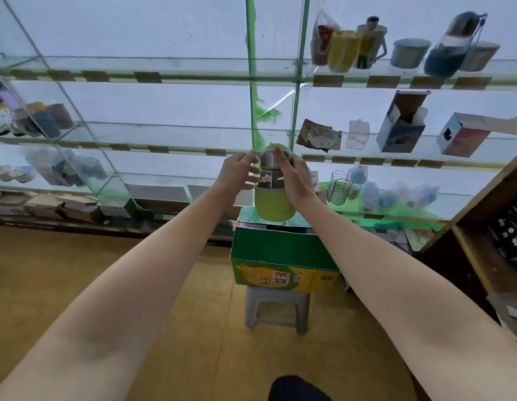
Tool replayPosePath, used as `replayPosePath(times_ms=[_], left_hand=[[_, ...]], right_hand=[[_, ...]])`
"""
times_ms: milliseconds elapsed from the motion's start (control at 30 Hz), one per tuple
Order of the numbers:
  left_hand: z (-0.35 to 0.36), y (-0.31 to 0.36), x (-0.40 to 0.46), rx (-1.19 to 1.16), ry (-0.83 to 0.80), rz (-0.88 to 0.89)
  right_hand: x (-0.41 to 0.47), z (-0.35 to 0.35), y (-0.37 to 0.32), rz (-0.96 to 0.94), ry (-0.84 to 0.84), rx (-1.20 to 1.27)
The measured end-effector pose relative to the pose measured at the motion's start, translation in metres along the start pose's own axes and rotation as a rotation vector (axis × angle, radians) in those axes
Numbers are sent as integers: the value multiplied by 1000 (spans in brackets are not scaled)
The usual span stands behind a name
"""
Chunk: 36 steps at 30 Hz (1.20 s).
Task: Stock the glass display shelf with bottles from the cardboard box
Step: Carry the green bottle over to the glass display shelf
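Behind, the glass shelf [193,149] waited while the right hand [294,175] gripped a green bottle [273,198] above the cardboard box [283,256], the left hand [237,172] open beside it, so placing at frame centre seemingly came next.

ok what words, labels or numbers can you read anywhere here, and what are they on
Nothing can be read for certain.
cardboard box: large red characters and smaller print on the yellow front, seen upside down and too blurred to quote.
green bottle: small marks on the clear middle, too small to read.
shelf-edge tags: brown strips, no legible print.
blue and red carton: printed faces, no readable text.
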<state>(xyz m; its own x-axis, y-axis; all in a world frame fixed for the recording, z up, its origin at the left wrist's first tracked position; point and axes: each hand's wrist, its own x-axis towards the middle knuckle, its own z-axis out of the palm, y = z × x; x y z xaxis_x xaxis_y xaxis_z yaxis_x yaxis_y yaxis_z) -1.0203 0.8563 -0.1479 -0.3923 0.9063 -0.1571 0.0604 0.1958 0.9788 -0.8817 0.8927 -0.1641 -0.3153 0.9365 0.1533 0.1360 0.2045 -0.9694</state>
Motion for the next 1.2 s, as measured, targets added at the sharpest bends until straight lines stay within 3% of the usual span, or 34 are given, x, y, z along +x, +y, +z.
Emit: replayPosePath(times_ms=[933, 1200], left_hand=[[-100, 19, 217, 82, 70, 0], [-156, 18, 253, 76, -23, 8]], right_hand=[[221, 102, 0, 89, -35, 26], [250, 153, -15, 112, -16, 50]])
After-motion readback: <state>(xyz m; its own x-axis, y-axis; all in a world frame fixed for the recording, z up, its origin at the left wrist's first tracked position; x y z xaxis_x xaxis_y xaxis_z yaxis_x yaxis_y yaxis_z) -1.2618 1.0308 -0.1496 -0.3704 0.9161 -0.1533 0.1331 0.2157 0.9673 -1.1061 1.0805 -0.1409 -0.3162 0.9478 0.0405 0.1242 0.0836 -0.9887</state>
